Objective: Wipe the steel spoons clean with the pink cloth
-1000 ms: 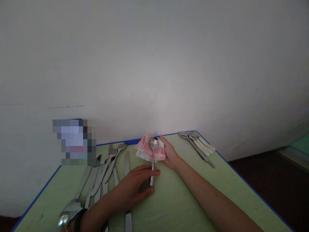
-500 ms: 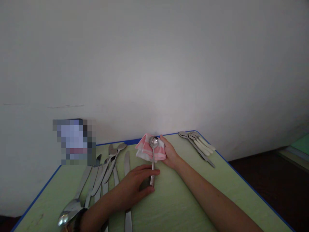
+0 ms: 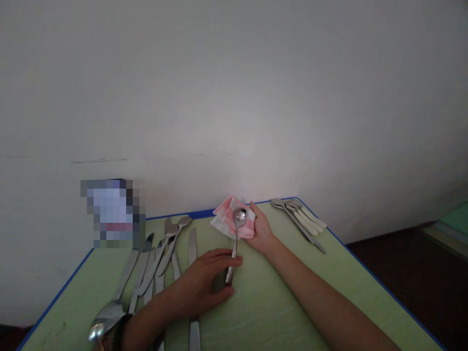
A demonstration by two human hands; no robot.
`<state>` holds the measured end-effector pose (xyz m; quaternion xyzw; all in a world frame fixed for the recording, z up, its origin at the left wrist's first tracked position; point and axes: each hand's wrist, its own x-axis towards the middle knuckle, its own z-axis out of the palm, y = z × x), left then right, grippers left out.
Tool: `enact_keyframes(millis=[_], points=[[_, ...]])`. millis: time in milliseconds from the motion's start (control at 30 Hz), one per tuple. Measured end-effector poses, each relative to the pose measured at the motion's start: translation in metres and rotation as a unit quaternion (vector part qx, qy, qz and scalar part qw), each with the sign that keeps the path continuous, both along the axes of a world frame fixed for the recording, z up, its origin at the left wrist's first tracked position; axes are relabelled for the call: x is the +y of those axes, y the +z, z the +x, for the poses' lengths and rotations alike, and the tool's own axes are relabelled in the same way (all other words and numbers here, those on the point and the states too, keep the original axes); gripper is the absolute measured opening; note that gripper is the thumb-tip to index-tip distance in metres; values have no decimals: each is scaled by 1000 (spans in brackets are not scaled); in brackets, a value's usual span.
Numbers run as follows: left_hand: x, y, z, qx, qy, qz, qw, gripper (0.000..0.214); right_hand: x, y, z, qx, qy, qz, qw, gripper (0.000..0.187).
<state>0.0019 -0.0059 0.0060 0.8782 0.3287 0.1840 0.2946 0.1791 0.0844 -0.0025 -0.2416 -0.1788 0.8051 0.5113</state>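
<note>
A steel spoon [image 3: 236, 241] slants up in front of me with its bowl against a folded pink-and-white cloth [image 3: 228, 219]. My left hand [image 3: 204, 278] has its fingers around the lower handle, forefinger across it and thumb below. From the right, my right hand [image 3: 262, 231] grips the cloth behind the spoon's bowl, and its fingertips are mostly hidden by the cloth. Just left of my left hand lies a table knife [image 3: 192, 246], partly covered by that hand.
Several knives and spoons [image 3: 161, 253] lie on the left of the green table [image 3: 270, 297], with a large serving spoon [image 3: 107, 317] nearer me. White-handled forks [image 3: 307, 219] and a steel spoon [image 3: 296, 219] lie at the back right. A blurred-out object [image 3: 111, 212] stands back left, before the wall [image 3: 234, 97].
My right hand has shifted slightly right and up with the cloth. The spoon's bowl has tipped to the right with it, while my left hand stays nearly in place.
</note>
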Motion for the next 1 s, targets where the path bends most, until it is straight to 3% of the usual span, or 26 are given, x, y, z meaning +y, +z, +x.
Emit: enact_keyframes(millis=[333, 833, 1000], points=[[1, -1, 0, 31, 14, -21, 999, 49, 1, 3, 2, 15, -57, 20, 998, 43], [2, 0, 1, 23, 21, -33, 999, 47, -9, 8, -3, -34, 58, -21, 998, 38], [1, 4, 3, 43, 25, -33, 998, 46, -5, 5, -1, -17, 25, -26, 999, 36]])
